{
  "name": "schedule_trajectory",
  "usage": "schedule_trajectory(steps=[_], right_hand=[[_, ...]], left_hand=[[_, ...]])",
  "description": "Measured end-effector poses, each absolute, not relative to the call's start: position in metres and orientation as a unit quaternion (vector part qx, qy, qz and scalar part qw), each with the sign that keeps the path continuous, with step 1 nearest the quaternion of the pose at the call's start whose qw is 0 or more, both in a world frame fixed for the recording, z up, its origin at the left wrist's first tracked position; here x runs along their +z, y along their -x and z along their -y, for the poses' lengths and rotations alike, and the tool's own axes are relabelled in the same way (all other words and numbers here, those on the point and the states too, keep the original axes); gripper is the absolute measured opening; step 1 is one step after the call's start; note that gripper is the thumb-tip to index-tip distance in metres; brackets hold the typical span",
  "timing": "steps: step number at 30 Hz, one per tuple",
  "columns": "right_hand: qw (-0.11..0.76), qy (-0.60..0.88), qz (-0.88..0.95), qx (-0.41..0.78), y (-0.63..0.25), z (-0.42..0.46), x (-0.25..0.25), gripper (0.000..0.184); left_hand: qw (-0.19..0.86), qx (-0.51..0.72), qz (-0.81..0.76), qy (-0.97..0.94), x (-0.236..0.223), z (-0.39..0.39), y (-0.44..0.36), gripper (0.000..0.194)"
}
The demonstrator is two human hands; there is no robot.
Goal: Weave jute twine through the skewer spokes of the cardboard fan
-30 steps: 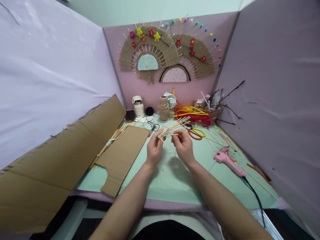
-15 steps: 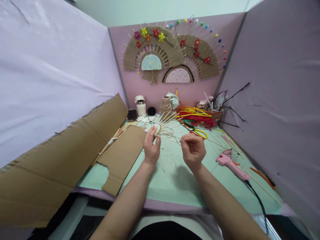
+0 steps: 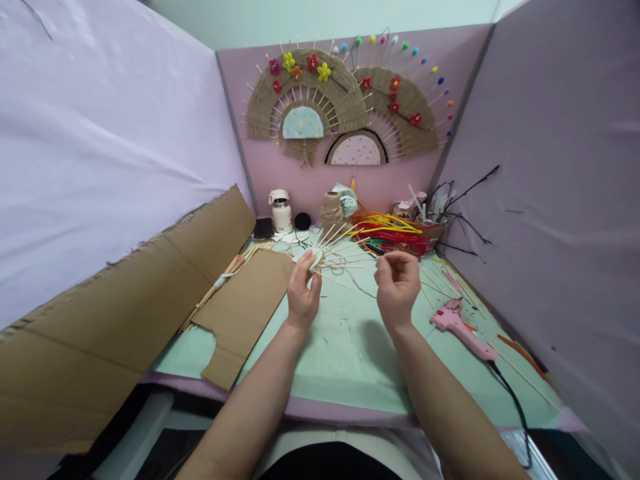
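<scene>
Wooden stick fan [image 3: 320, 259] | rounded end gripped by left hand [image 3: 304, 293] | splays right, toward right hand [image 3: 399, 287], which looks closed on twine [image 3: 362, 290]

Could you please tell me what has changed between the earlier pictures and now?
The right hand has moved rightward, away from the left hand, fingers pinched; what they hold, if anything, is unclear. The left hand still grips the small round-based fan of pale wooden sticks, now turned so its sticks show spread. The pink glue gun and flat brown cardboard with a curved cut-out stayed put.
</scene>
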State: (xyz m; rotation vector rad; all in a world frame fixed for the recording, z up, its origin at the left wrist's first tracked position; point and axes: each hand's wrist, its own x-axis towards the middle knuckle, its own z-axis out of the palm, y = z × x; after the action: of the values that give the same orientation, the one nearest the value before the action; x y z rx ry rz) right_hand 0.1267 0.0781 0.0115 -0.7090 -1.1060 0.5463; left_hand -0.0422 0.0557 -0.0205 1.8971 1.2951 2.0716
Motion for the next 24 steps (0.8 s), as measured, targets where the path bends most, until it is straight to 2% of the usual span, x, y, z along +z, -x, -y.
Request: schedule_trajectory(steps=[4,7,16,20,24], right_hand=[[0.669,0.375,0.564,0.306,-0.123,-0.083,0.010,0.014],[0.636,0.391,0.587,0.314,-0.122,-0.086,0.006,0.014],[0.630,0.444,0.568,0.288,-0.126,-0.092,0.003,0.015],[0.613,0.451,0.571,0.310,-0.125,-0.095,0.001,0.015],[0.613,0.446,0.573,0.312,-0.125,-0.096,-0.001,0.015]], left_hand=[[0.087,0.708,-0.382,-0.588,-0.022,-0.058,0.040,0.035],[0.163,0.728,-0.352,-0.565,-0.021,-0.057,0.036,0.034],[0.379,0.733,-0.304,-0.476,-0.009,-0.049,0.029,0.033],[0.417,0.737,-0.283,-0.451,-0.009,-0.051,0.030,0.031],[0.403,0.739,-0.281,-0.461,-0.008,-0.053,0.031,0.029]])
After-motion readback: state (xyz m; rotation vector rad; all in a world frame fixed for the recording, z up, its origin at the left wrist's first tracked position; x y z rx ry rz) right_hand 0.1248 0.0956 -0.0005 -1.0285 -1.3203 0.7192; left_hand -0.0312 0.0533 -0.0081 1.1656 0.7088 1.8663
